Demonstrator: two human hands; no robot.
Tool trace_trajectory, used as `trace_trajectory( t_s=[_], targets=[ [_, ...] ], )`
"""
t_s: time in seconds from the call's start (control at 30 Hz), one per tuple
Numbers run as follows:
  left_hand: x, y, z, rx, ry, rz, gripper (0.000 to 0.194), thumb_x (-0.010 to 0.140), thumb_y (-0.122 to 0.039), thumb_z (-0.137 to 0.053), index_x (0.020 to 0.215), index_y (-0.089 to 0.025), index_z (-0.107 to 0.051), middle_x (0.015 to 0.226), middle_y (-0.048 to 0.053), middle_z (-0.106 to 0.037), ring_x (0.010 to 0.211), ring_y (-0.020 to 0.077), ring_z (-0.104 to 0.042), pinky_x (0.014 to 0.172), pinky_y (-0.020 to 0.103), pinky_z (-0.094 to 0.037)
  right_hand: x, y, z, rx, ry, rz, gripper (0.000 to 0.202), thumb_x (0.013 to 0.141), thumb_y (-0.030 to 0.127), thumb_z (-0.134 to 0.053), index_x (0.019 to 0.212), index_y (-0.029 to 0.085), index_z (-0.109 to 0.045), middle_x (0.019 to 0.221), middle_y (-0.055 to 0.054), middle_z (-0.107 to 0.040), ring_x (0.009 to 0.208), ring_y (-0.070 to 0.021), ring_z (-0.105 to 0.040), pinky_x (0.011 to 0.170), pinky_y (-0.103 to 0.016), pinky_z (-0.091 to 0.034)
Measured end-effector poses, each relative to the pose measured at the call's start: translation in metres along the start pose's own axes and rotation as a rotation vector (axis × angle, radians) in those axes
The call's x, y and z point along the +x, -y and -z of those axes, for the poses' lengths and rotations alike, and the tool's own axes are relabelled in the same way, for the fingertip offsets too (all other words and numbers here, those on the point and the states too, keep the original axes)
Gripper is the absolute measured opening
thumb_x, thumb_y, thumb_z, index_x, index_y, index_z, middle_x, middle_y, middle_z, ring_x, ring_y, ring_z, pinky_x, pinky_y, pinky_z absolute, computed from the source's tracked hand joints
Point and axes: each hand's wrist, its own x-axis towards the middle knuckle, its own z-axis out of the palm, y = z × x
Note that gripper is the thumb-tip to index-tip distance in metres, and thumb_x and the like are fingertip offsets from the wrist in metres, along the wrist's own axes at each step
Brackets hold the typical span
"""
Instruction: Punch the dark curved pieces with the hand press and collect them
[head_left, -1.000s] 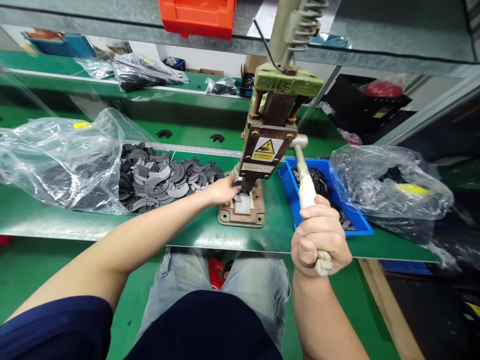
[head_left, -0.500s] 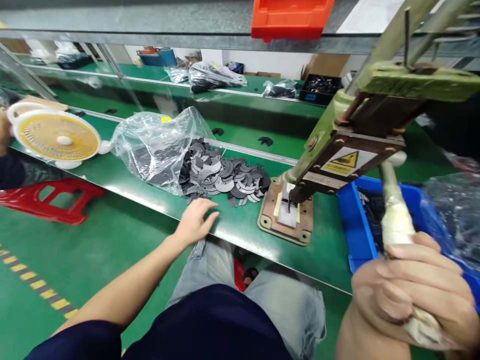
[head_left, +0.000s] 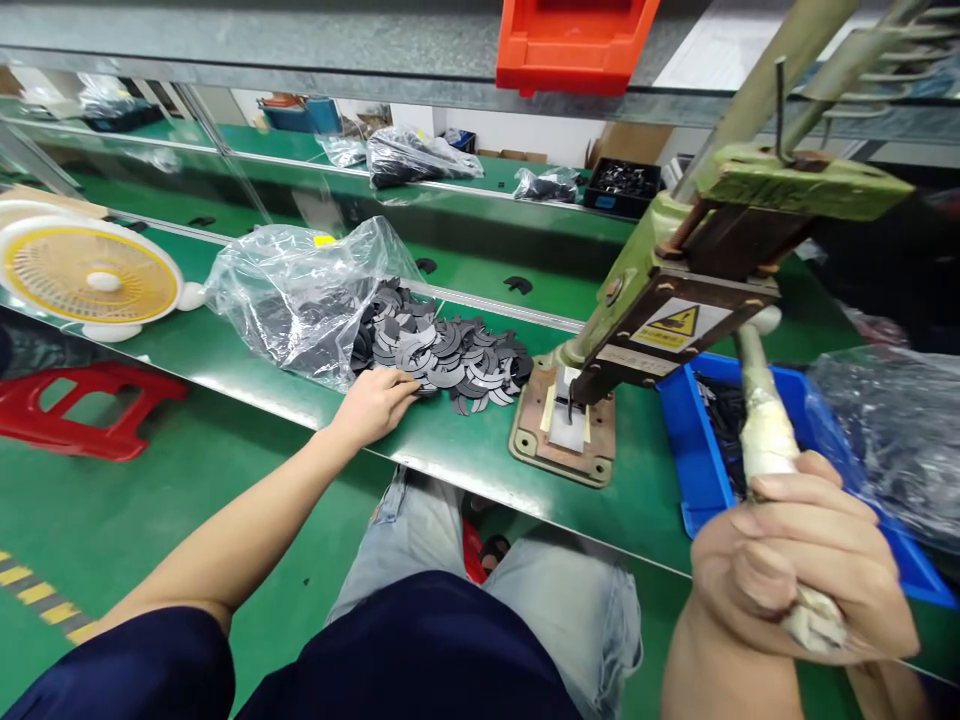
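My left hand (head_left: 377, 402) touches the near left edge of a pile of dark curved pieces (head_left: 450, 360), its fingers drawn together; what lies under the fingertips is hidden. My right hand (head_left: 806, 560) is wrapped round the taped lever handle (head_left: 769, 435) of a green hand press (head_left: 645, 290). On the press base (head_left: 525, 450) sits a small metal plate (head_left: 568, 425) under the ram. A clear plastic bag (head_left: 300, 300) of the same dark pieces lies open at the left of the pile.
A blue bin (head_left: 686, 490) with dark pieces stands right of the press, a plastic bag (head_left: 900, 430) beside it. At the left are a white and yellow fan (head_left: 94, 270) and a red stool (head_left: 135, 400). An orange bin (head_left: 574, 50) is overhead.
My left hand has moved up and left onto the pile's edge, and its fingers have closed together. My right hand still grips the handle. The view has shifted slightly.
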Motion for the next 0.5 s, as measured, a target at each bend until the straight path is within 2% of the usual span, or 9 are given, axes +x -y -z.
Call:
trace_trajectory(
  t_s=[0.17,0.27,0.37,0.43,0.5],
  targets=[
    [0.018,-0.022,-0.008,-0.166,0.049,-0.099,0.031,0.105,-0.033,-0.056,0.125,-0.021,-0.077,0.115,0.014,-0.074,0.106,0.0273,-0.069,0.093,0.044,-0.054,0.002,0.008,0.003,-0.038,0.073,-0.032,0.059,0.076,0.047,-0.08,0.045,0.02,-0.038,0.05,0.004,-0.057,0.062,-0.0159,-0.068,0.087,-0.054,-0.061],
    [0.024,-0.034,-0.006,-0.3,-0.002,-0.047,0.031,0.105,-0.033,-0.055,0.125,-0.022,-0.076,0.117,0.013,-0.074,0.109,0.0262,-0.069,0.098,0.043,-0.054,0.002,0.012,0.006,-0.051,0.122,-0.066,0.053,0.079,0.044,-0.078,0.048,0.021,-0.043,0.053,0.004,-0.058,0.066,-0.0168,-0.069,0.091,-0.055,-0.06],
    [0.032,-0.043,-0.002,-0.482,-0.058,0.157,0.028,0.102,-0.038,-0.06,0.118,-0.023,-0.078,0.114,0.01,-0.076,0.107,0.024,-0.071,0.098,0.038,-0.056,0.002,0.015,0.007,-0.05,0.131,-0.072,0.049,0.08,0.042,-0.077,0.049,0.021,-0.045,0.055,0.004,-0.059,0.068,-0.0176,-0.069,0.092,-0.056,-0.059],
    [0.04,-0.05,-0.001,-0.668,-0.071,0.377,0.028,0.097,-0.045,-0.066,0.109,-0.021,-0.076,0.103,0.007,-0.078,0.093,0.0217,-0.074,0.086,0.034,-0.058,0.002,0.017,0.007,-0.057,0.145,-0.082,0.048,0.081,0.041,-0.077,0.051,0.021,-0.046,0.056,0.003,-0.059,0.069,-0.0179,-0.069,0.093,-0.058,-0.058],
    [0.052,-0.06,-0.002,-0.915,-0.033,0.57,0.035,0.09,-0.052,-0.073,0.1,-0.019,-0.07,0.087,0.004,-0.077,0.074,0.0183,-0.073,0.071,0.029,-0.058,0.004,0.021,0.007,-0.068,0.173,-0.111,0.045,0.083,0.039,-0.076,0.053,0.02,-0.048,0.058,0.003,-0.06,0.072,-0.0182,-0.069,0.095,-0.059,-0.057]
  ],
)
